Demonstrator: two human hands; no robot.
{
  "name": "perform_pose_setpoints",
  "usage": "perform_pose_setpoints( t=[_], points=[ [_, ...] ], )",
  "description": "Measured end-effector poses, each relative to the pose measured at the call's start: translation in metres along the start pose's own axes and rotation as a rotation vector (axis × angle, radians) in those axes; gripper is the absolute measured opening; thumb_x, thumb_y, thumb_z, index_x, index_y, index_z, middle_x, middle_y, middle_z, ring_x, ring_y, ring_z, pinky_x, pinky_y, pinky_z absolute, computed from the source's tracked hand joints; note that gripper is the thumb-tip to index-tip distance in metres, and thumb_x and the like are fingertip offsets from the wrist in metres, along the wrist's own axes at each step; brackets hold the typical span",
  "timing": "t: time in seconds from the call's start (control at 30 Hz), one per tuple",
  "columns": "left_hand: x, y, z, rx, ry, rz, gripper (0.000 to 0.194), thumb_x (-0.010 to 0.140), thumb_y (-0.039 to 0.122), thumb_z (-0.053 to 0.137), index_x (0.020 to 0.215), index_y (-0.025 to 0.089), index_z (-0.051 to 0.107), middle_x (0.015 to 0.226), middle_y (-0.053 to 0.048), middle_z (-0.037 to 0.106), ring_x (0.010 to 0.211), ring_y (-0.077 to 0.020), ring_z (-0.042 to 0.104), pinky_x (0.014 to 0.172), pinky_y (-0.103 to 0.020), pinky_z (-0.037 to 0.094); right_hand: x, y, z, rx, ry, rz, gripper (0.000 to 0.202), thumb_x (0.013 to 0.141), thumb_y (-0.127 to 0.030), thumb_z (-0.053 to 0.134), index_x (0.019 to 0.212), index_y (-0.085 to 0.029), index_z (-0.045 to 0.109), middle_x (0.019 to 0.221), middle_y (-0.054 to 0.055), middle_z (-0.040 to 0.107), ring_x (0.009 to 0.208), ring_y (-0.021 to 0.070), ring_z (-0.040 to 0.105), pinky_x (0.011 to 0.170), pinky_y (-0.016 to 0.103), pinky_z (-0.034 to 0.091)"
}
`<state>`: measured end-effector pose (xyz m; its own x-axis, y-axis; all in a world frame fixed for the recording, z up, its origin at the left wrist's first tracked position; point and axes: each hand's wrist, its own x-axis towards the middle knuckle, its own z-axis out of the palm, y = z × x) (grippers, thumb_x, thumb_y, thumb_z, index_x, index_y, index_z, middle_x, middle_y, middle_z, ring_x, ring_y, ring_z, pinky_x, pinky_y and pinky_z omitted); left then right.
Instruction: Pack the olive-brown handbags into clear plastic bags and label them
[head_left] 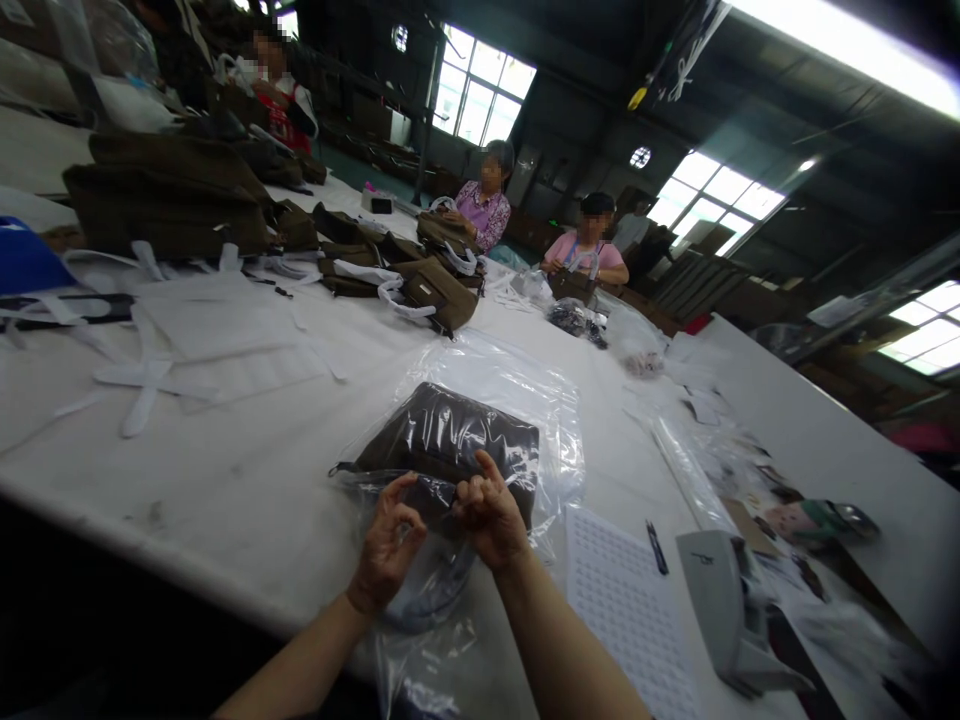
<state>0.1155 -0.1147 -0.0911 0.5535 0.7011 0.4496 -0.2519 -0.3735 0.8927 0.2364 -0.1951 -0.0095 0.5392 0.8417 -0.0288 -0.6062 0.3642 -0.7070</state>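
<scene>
Both of your hands pinch the near edge of the clear plastic bag [517, 400] on the worktop [247, 480]: left hand [388, 545], right hand [487, 515]. Glare blurs the dark pouch [442, 435] inside.

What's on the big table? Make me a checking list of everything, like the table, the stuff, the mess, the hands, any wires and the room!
Surface: long white table, smudged near its front edge.
Job's things: dark bag inside a clear plastic bag.
Clutter: white strips, brown bags, dotted sheet, pen, grey tool.
Grippers: left hand and right hand pinch the plastic at the bag's near edge.
Cables: nothing seen.
Surroundings: other people sitting across the table, big windows.
</scene>
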Motion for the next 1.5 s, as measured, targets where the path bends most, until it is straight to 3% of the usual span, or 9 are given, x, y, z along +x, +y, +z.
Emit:
perform_pose_setpoints(
  t=[0.1,0.53,0.7,0.83,0.97,1.07,1.17,1.3,1.5],
  points=[
    [0.000,-0.004,0.002,0.000,0.022,-0.010,0.017,0.084,0.031,0.051,0.074,0.019,0.055,0.129,-0.009,0.043,0.125,-0.0292,0.038,0.109,-0.045,0.031,0.000,-0.003,0.000,-0.057,-0.001,-0.025,0.050,0.065,-0.031,0.077,0.109,-0.024,0.054,0.054,-0.008,0.043,0.052,0.0096,0.031,0.047,0.020,0.027],
    [0.006,-0.002,0.011,-0.071,0.042,-0.067,0.018,0.085,0.031,0.052,0.071,0.020,0.056,0.125,-0.008,0.043,0.126,-0.0281,0.037,0.110,-0.048,0.027,-0.008,0.015,0.004,0.096,0.504,-0.182,0.037,0.064,-0.022,0.076,0.094,-0.027,0.055,0.066,-0.008,0.056,0.044,0.0039,0.033,0.040,0.015,0.025],
    [0.007,-0.005,0.013,-0.079,0.035,-0.066,0.020,0.084,0.032,0.052,0.069,0.020,0.057,0.127,-0.006,0.042,0.127,-0.0279,0.036,0.111,-0.046,0.027,-0.018,0.015,-0.008,-0.416,0.522,-0.447,0.036,0.075,-0.031,0.069,0.108,-0.029,0.055,0.081,-0.001,0.067,0.079,0.0152,0.057,0.067,0.029,0.045],
    [0.008,-0.006,0.011,-0.086,0.032,-0.092,0.020,0.084,0.034,0.051,0.069,0.021,0.055,0.128,-0.005,0.042,0.128,-0.0282,0.034,0.112,-0.049,0.023,-0.023,0.003,-0.012,-0.874,0.372,-0.564,0.028,0.068,-0.027,0.075,0.095,-0.026,0.064,0.089,0.004,0.069,0.118,0.0252,0.043,0.092,0.044,0.037],
    [0.008,-0.008,0.011,-0.124,0.014,-0.100,0.020,0.084,0.033,0.052,0.069,0.020,0.055,0.129,-0.004,0.039,0.129,-0.0273,0.033,0.113,-0.048,0.021,-0.018,-0.005,0.001,-0.417,0.476,-0.308,0.043,0.069,-0.030,0.074,0.108,-0.027,0.056,0.077,-0.001,0.067,0.080,0.0162,0.059,0.070,0.031,0.046],
    [0.010,-0.008,0.013,-0.138,0.025,-0.105,0.019,0.084,0.032,0.054,0.069,0.020,0.055,0.130,-0.003,0.038,0.129,-0.0259,0.032,0.113,-0.047,0.020,-0.017,-0.005,0.012,0.061,0.520,-0.152,0.041,0.064,-0.025,0.078,0.099,-0.027,0.058,0.068,-0.007,0.061,0.055,0.0066,0.050,0.049,0.017,0.039],
    [0.013,-0.005,0.013,-0.142,0.014,-0.109,0.020,0.085,0.031,0.053,0.068,0.020,0.055,0.132,-0.003,0.039,0.131,-0.0244,0.031,0.113,-0.045,0.020,-0.022,-0.011,0.014,0.238,0.501,-0.142,0.033,0.063,-0.020,0.077,0.090,-0.026,0.060,0.057,-0.010,0.052,0.049,0.0043,0.042,0.045,0.015,0.035],
    [0.016,-0.003,0.009,-0.139,0.061,-0.073,0.021,0.085,0.031,0.052,0.068,0.020,0.055,0.133,-0.003,0.039,0.132,-0.0239,0.031,0.113,-0.046,0.022,-0.026,-0.037,0.005,-0.153,0.361,0.040,0.025,0.069,-0.032,0.072,0.090,-0.022,0.062,0.051,-0.007,0.051,0.051,0.0068,0.044,0.050,0.018,0.037],
    [0.010,-0.006,0.008,-0.141,0.138,0.063,0.012,0.084,0.022,0.054,0.074,0.021,0.060,0.132,-0.002,0.037,0.131,-0.0241,0.030,0.111,-0.049,0.027,0.001,-0.082,0.000,-1.376,0.063,0.268,0.021,0.069,-0.037,0.070,0.079,-0.019,0.069,0.045,-0.004,0.052,0.043,0.0104,0.046,0.043,0.022,0.031]
  ],
)
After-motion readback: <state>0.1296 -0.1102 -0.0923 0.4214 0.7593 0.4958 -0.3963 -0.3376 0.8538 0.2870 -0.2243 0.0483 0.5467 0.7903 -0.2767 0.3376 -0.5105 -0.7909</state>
